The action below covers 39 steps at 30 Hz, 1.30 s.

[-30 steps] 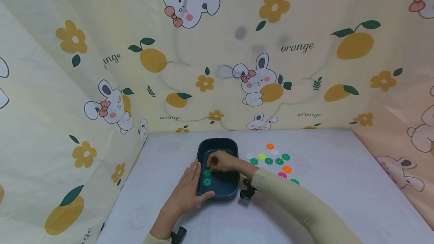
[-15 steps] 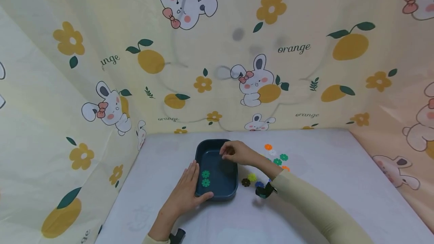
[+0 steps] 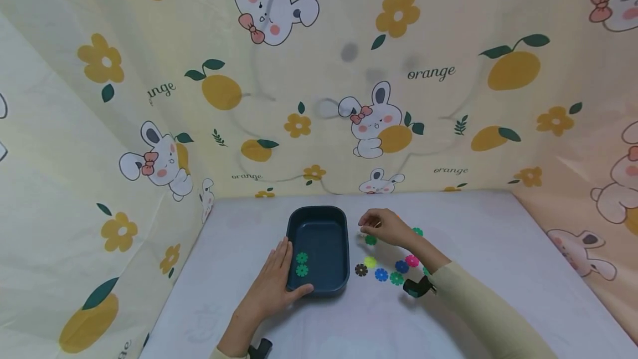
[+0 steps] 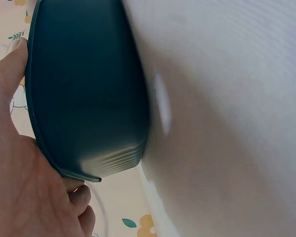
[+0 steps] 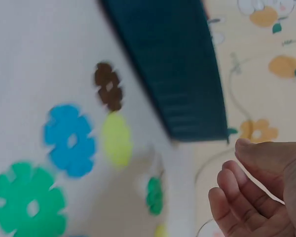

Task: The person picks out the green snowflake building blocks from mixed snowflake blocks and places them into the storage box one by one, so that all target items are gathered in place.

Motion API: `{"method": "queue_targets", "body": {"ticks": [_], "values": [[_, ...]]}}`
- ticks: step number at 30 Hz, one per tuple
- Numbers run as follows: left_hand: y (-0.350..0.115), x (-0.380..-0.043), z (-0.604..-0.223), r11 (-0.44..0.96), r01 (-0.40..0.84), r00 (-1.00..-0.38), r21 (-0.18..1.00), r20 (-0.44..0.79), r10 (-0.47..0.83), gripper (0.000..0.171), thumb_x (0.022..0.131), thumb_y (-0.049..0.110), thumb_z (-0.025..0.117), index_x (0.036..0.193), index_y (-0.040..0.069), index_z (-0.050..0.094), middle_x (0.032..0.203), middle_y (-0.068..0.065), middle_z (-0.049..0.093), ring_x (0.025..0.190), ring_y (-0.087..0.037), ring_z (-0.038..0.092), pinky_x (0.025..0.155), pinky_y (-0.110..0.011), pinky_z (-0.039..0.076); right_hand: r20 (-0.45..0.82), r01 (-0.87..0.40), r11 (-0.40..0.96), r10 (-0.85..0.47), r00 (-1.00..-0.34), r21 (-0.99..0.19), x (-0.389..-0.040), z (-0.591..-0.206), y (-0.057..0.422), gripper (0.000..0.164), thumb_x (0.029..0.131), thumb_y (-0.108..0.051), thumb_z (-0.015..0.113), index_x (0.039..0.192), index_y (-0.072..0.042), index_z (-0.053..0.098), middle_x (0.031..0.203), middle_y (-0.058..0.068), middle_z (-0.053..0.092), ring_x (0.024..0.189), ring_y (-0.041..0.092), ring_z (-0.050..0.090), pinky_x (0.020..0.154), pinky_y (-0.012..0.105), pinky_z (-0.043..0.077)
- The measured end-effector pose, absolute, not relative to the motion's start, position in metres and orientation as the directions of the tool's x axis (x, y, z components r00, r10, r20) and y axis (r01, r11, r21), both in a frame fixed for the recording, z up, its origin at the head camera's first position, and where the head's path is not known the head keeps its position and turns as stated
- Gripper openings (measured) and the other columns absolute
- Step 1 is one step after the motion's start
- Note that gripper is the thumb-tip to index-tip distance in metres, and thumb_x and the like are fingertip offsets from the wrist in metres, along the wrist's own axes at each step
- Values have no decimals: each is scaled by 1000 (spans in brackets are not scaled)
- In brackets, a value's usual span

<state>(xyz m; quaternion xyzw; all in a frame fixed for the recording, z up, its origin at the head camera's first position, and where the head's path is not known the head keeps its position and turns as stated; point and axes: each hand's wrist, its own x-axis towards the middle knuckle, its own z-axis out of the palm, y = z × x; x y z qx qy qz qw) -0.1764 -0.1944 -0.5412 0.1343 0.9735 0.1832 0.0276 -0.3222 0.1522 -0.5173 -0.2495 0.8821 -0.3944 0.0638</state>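
A dark blue rectangular tray stands on the table, with two green flower-shaped pieces lying inside its left part. My left hand rests against the tray, fingers straight along its left side and thumb over the near rim. Right of the tray, my right hand hovers over loose flower pieces, its fingers loosely bent. In the right wrist view nothing shows between the thumb and fingers. A green flower piece lies just below that hand, which hides some others.
Nearer me lie a brown piece, a yellow piece, a blue piece, a green piece and a pink piece. A patterned curtain rises behind the white table.
My right hand has moved out of the tray and rightward over the loose pieces. The left hand stays on the tray, where the two green pieces remain.
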Motion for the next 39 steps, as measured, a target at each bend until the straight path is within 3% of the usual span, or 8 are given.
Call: {"method": "queue_targets", "body": {"ticks": [9, 18, 27, 32, 39], "values": [[-193, -175, -543, 894, 243, -963, 375, -18, 270, 120, 94, 79, 61, 172, 4, 10, 181, -12, 3, 168, -27, 5, 136, -49, 11, 3, -298, 652, -413, -911, -697, -323, -545, 173, 9, 100, -15, 79, 107, -10, 75, 93, -1, 67, 87, 18, 59, 76, 25, 54], [-193, -173, -542, 895, 240, -963, 375, -21, 268, 120, 94, 80, 60, 172, 4, 10, 181, -12, 3, 168, -27, 5, 136, -50, 12, -93, -212, 706, -368, -925, -675, -324, -555, 171, 25, 93, -19, 87, 109, -9, 71, 87, 4, 61, 82, 20, 56, 71, 31, 50], [-192, -174, -541, 900, 242, -963, 363, -21, 268, 121, 93, 82, 58, 173, 5, 9, 181, -12, 3, 168, -27, 4, 136, -51, 13, -130, -163, 729, -328, -936, -664, -321, -556, 164, 25, 92, -22, 88, 107, -11, 71, 93, 5, 62, 88, 22, 57, 78, 33, 54], [-193, -174, -540, 895, 246, -962, 371, -14, 271, 121, 94, 80, 60, 172, 4, 10, 181, -13, 4, 167, -28, 5, 135, -52, 14, -109, -207, 715, -369, -923, -668, -314, -553, 163, 23, 93, -16, 86, 106, -13, 67, 95, 2, 63, 90, 20, 58, 82, 31, 56], [-193, -176, -539, 899, 252, -962, 359, -10, 273, 120, 94, 80, 60, 172, 3, 11, 181, -13, 3, 167, -28, 5, 136, -51, 13, -16, -309, 660, -437, -899, -685, -308, -538, 162, 15, 99, 2, 73, 102, -13, 69, 93, -1, 66, 87, 18, 60, 83, 29, 59]]}}
